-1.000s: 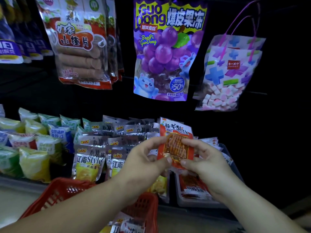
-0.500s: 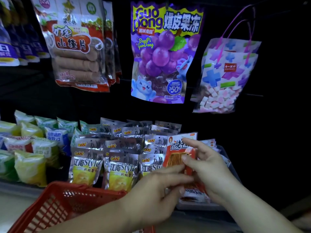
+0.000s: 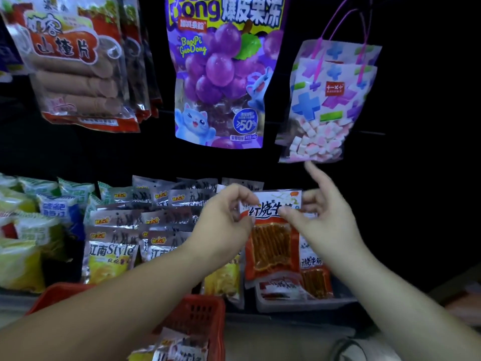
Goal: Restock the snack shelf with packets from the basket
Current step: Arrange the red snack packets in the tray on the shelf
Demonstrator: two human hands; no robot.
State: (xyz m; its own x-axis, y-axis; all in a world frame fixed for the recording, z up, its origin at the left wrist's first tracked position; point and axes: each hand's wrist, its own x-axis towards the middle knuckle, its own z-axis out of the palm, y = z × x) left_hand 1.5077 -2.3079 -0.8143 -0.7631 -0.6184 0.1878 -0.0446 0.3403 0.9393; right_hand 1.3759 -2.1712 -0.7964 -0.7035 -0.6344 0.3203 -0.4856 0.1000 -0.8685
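Placing step: red packet [image 3: 272,246] stands upright in the shelf's right tray [image 3: 299,305]. Right hand [image 3: 330,227] pinches its top; left hand [image 3: 223,220] curls at the corner, can't tell if gripping. Next up, probably: let go, grab 1 more from basket [image 3: 200,311].

Two bare arms fill the bottom of the frame. The left arm [image 3: 130,295] is at the lower left, with the left hand [image 3: 221,222] near the middle. The right arm [image 3: 406,303] is at the lower right, with the right hand [image 3: 330,225] beside it. Both arms look smooth and round.
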